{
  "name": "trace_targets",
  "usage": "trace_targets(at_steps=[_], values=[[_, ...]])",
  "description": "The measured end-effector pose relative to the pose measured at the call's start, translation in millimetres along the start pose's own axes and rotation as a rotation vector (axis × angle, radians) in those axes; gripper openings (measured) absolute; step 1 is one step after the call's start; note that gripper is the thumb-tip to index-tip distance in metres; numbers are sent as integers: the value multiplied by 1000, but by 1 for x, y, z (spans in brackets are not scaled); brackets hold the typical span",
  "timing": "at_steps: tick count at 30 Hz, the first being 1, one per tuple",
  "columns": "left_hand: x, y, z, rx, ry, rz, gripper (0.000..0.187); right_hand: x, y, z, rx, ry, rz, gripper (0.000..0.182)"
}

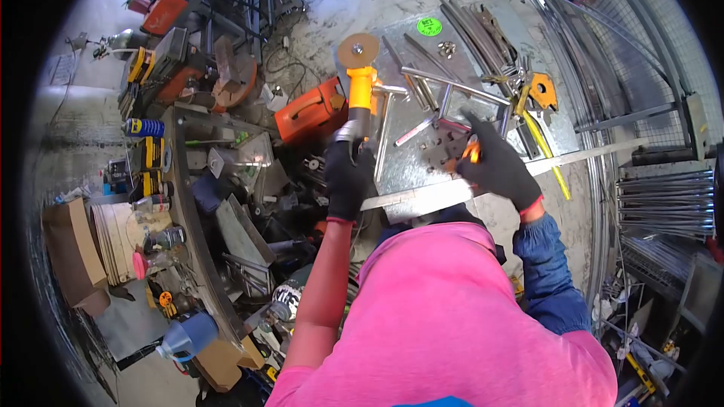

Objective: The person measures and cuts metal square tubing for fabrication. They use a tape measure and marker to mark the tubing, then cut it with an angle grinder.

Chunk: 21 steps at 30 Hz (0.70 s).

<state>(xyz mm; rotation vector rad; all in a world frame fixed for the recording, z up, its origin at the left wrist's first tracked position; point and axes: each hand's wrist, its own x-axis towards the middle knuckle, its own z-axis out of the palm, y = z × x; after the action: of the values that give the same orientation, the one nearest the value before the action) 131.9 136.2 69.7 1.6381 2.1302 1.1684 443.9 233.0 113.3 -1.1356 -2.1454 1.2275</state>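
My left hand (348,179), in a black glove, is wrapped round the grey rear body of an angle grinder (360,90). The grinder has a yellow head, and its brown disc (358,50) points away from me. My right hand (499,169), also gloved, has a finger stretched forward and its thumb to the left. Between them shows a small orange object (472,152), whose kind I cannot make out. A long flat metal strip (434,197) runs under my right hand and out to the right. Ahead lies a frame of metal tubes (456,84) on the metal-topped table (392,158).
An orange toolbox (311,111) stands left of the table. Metal bars (471,34), an orange angled piece (542,91) and a yellow strip (544,143) lie on the table. At left is a cluttered bench with a blue spray can (143,127); metal racks (664,207) stand at right.
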Motion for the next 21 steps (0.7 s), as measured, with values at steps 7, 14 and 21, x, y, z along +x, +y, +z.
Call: trace_targets(at_steps=[7,14,21], values=[[48,-74,62,163,-66,-222,82,88,55,-40,-109,433,40,87],[72,-144,76,311,-208,-62,45,199,117,-29,-307,504,-106,80],[17,-121,-54,348,-50,52,46,233,135,-18,-554,205,-14,59]])
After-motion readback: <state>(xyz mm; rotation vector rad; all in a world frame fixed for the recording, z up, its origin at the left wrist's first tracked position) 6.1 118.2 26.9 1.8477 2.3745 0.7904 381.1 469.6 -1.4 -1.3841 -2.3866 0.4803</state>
